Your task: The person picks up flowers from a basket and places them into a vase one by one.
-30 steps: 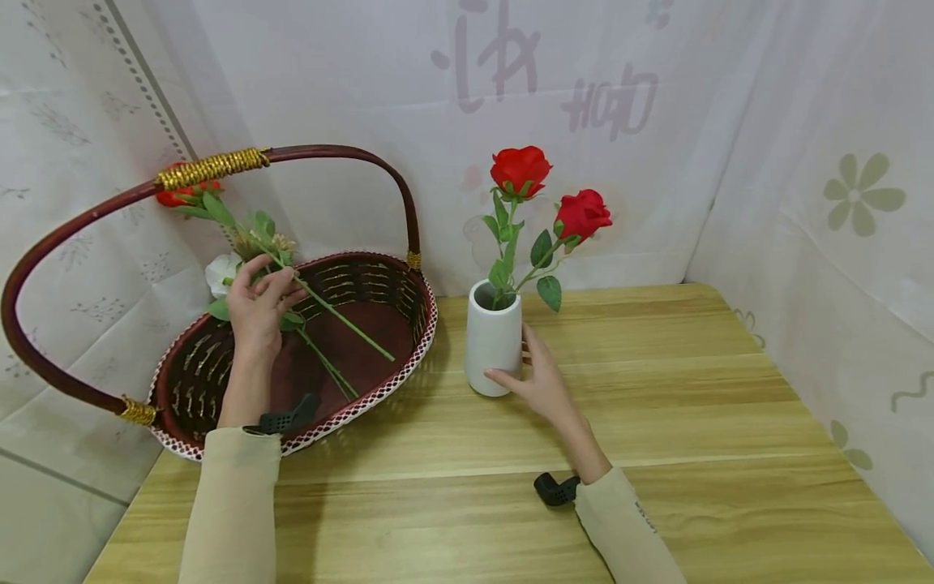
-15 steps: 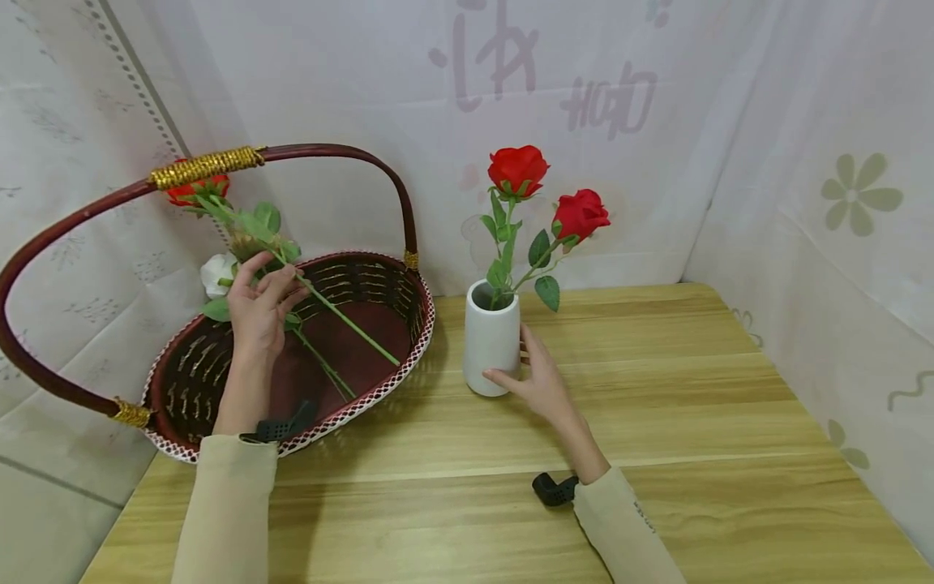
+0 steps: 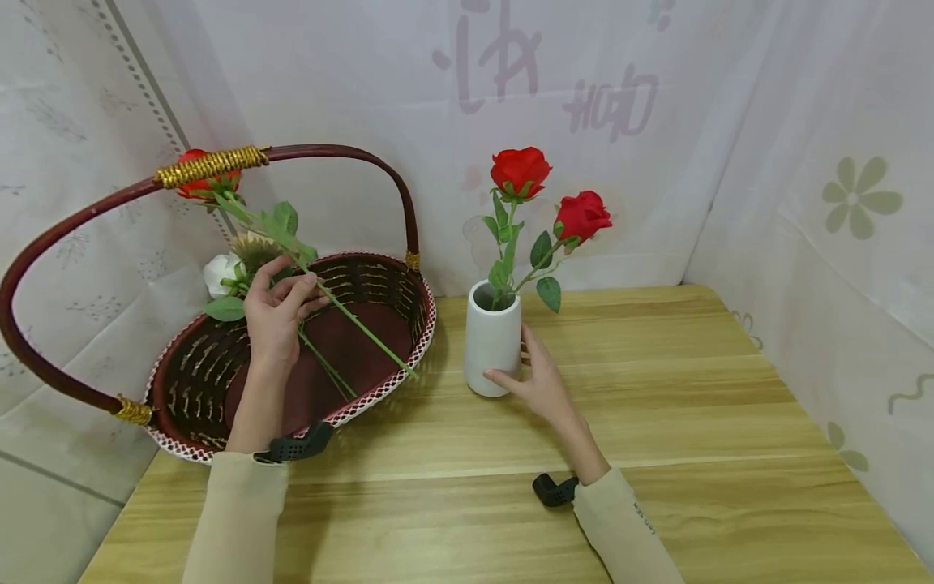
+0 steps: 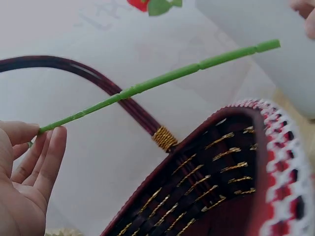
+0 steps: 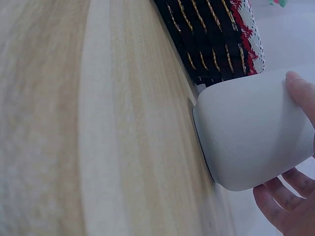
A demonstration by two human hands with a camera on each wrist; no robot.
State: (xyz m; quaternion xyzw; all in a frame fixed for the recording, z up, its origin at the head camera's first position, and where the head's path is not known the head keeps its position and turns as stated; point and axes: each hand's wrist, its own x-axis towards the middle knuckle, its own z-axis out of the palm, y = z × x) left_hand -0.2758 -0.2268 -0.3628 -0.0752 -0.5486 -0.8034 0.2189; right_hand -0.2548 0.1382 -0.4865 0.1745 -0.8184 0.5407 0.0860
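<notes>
Over the wicker basket, my left hand pinches the green stem of a red rose. Its bloom sits partly behind the basket's handle, and the cut end of the stem points right, past the basket's rim. A white flower and a pale, spiky-looking bloom lie in the basket, their stems crossing its floor. My right hand grips the lower right side of a white vase, which stands upright on the table. Two red roses rise from the vase, one leaning right.
The basket's tall arched handle, wrapped in gold cord, curves above the left hand. Behind the wooden table hangs a pale printed curtain, with another along the right side. The vase stands just right of the basket.
My left hand has shifted right and slightly down with the red rose, so the stem's end now passes over the basket's rim. The right hand and vase have stayed put.
</notes>
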